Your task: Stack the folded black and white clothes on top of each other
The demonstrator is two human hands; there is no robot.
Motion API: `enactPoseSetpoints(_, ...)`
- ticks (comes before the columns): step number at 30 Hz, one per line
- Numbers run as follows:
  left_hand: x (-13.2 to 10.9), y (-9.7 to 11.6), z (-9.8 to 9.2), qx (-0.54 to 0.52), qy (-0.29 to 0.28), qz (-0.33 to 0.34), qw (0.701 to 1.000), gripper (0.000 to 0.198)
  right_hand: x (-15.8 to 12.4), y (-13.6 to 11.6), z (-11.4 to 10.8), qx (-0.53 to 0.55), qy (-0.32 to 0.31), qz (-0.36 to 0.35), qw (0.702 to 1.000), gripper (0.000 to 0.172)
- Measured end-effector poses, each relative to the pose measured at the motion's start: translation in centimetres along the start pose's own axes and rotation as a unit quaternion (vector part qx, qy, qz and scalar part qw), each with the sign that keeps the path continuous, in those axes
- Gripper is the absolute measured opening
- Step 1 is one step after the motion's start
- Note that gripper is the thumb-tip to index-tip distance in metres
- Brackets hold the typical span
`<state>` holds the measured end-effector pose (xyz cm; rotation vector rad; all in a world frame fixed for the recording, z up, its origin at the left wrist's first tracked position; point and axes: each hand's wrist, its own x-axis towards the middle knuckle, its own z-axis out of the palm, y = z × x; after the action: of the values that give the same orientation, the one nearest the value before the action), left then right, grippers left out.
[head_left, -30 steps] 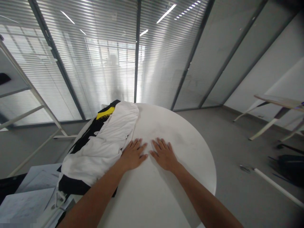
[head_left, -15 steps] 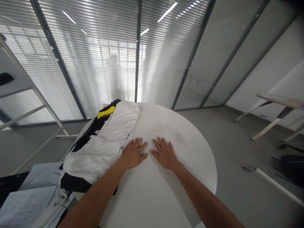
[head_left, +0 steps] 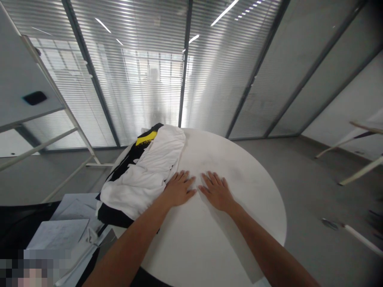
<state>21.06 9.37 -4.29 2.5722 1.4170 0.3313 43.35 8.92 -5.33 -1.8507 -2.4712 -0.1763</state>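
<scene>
Both my hands lie on a round white table [head_left: 257, 179], palms down and fingers spread. My left hand [head_left: 180, 189] rests at the right edge of a white garment [head_left: 143, 175], its wrist close beside the cloth; nothing is in its grasp. Slightly to its right, my right hand [head_left: 218, 191] lies flat on the bare tabletop, also holding nothing. The white garment is spread lengthwise over the table's left side, somewhat wrinkled. Under and beside it lies black cloth [head_left: 122, 167] with a yellow patch [head_left: 146, 138] near the far end.
Papers [head_left: 60, 235] and a white cable [head_left: 91, 235] sit lower left of the table. A wheeled whiteboard frame [head_left: 80, 137] stands at left. Behind is a glass partition with blinds [head_left: 143, 95]. Another table's legs [head_left: 359, 171] show at right, with a white pole [head_left: 362, 239] nearby.
The view has turned a little left, so everything sits further right in the picture. My hands stay flat in the same places on the table, and the garments have not moved.
</scene>
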Motion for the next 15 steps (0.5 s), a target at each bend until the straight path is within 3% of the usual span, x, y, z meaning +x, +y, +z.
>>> enactPoseSetpoints(5, -1.9, 1.0, -1.1, -0.025, 0.011, 0.031, 0.999, 0.049, 0.5, 0.1, -0.5, -0.001, -0.022, 0.003, 1.000, 0.064)
enactPoseSetpoints(8, -5.8, 2.8, -2.7, -0.097, 0.025, 0.058, 0.993, 0.045, 0.1, -0.8, -2.7, 0.061, -0.031, 0.002, 0.998, 0.055)
enactPoseSetpoints(10, -9.8, 4.3, -3.6, -0.182, 0.048, 0.057, 0.980, 0.041, -1.6, -2.4, -4.9, 0.180, -0.031, -0.019, 0.983, 0.047)
enactPoseSetpoints(12, -14.5, 5.4, -4.0, -0.286, 0.060, 0.028, 0.956, 0.037, -4.8, -4.7, -7.0, 0.353, -0.053, -0.046, 0.933, 0.040)
enactPoseSetpoints(15, -21.8, 5.8, -3.1, -0.471, 0.013, -0.084, 0.878, 0.038, -11.0, -9.3, -8.1, 0.528, -0.270, -0.153, 0.790, 0.040)
